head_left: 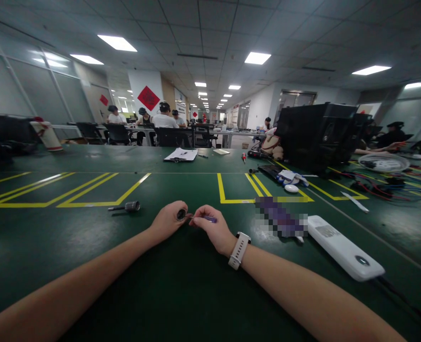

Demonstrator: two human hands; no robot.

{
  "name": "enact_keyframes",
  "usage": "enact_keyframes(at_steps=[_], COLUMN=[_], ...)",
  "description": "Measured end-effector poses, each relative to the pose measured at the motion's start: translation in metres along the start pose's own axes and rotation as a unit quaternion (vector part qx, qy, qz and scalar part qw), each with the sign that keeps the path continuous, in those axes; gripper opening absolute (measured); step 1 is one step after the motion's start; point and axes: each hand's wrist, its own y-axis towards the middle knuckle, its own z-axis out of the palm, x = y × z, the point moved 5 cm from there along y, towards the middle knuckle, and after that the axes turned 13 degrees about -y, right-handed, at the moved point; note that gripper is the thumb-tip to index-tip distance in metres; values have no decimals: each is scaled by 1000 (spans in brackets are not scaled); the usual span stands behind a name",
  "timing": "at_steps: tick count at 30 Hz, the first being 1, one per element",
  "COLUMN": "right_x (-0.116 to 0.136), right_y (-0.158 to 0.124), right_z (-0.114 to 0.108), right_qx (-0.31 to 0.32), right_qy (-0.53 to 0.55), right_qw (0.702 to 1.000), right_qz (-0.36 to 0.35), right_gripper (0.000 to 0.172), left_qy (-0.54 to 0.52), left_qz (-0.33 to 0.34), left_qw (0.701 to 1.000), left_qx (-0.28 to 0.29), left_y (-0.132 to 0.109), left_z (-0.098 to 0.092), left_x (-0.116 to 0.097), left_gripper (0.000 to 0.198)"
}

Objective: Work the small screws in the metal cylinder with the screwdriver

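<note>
My left hand is closed around a dark round metal part, its shiny ring-shaped end facing up and toward me. Most of that part is hidden by the fingers. Close beside it, my right hand pinches a small screwdriver with a purple handle. Its thin tip points left at the round part; whether they touch I cannot tell. To the left on the green table lies a grey metal cylinder with a thin shaft. A pale watch strap circles my right wrist.
A white oblong device with a black cable lies at right, near a pixelated purple item. Yellow tape marks the table. Farther back are a clipboard, a black case and loose wires. Several people sit beyond.
</note>
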Motion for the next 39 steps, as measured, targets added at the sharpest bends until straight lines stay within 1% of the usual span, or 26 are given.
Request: enact_keyframes(at_steps=[3, 5, 7, 10, 13, 17, 26, 32, 39], right_x=[-1, -1, -2, -4, -5, -5, -12, -10, -9], right_y=[0, 1, 1, 1, 0, 0, 4, 5, 5], right_z=[1, 3, 4, 6, 6, 6, 6, 4, 6], right_qx=[8, 19, 28, 37, 42, 48, 32, 29, 38], right_qy=[0, 22, 56, 99, 121, 131, 133, 170, 165], right_qw=[1000, 1000, 998, 993, 990, 988, 988, 982, 982], right_qz=[-4, -4, 9, 43, 63, 68, 70, 81, 88], right_gripper=[1, 1, 2, 3, 6, 8, 14, 21, 15], left_qy=[-17, -35, -61, -101, -127, -147, -145, -140, -162], left_qz=[28, 37, 40, 41, 42, 41, 24, 35, 43], left_qw=[999, 998, 995, 991, 988, 986, 989, 989, 986], left_qx=[-28, -49, -65, -73, -72, -61, -33, -15, -7], left_y=[-1, -1, -2, -2, -2, -1, 1, 1, 0], left_z=[-3, -5, -6, -7, -8, -7, -3, -2, -1], left_x=[-2, -2, -1, 1, 1, 2, 5, 2, 1], left_gripper=[16, 17, 19, 22, 22, 21, 19, 16, 14])
